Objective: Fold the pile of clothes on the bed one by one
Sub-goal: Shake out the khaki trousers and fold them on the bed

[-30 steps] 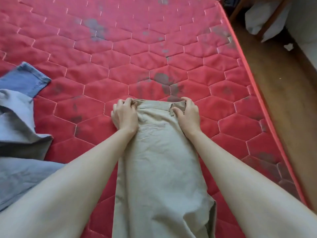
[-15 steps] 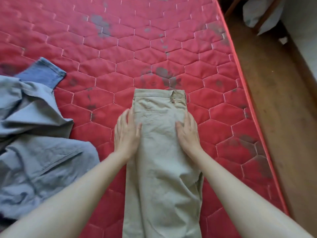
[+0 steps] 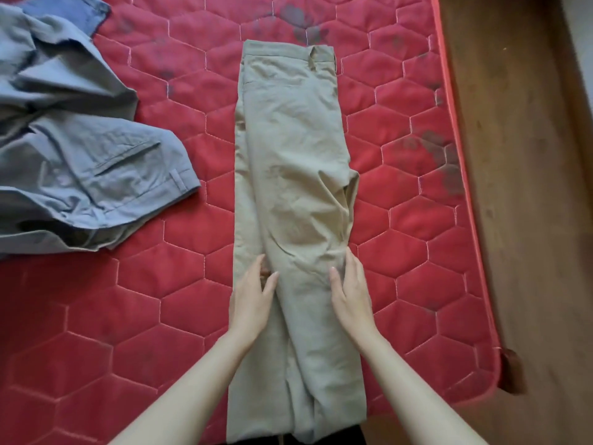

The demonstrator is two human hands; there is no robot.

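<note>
Head cam looking down at the bed (image 3: pixel 144 332), red quilted mattress with hexagon stitching. Going left to right: way off to the left of the left hand (image 3: pixel 252 300) there's a rumpled heap of grey-blue clothes (image 3: pixel 80 149), with a bit of denim (image 3: pixel 73 11) poking out at the top, all still unfolded as far as I can tell.

Then the khaki pants (image 3: pixel 292 175), already folded leg over leg into one long strip. Left hand lies flat on the strip's left edge, fingers straight and together, thumb spread out onto the cloth. Right hand (image 3: pixel 351 297) mirrors it on the right edge, fingers straight, pressing rather than pinching. Neither one is gripping anything.

What matters for the next fold: the long axis of the pants runs straight away from the person, waistband at the far end beyond both hands, cuffs at the near end under the forearms. Both hands sit about midway down the strip, roughly equally close to it, so I'd guess either end could be brought over the other from here.

No brand, label or readable writing anywhere that I can make out.

Wooden floor (image 3: pixel 529 187) runs right of the right hand.
</note>
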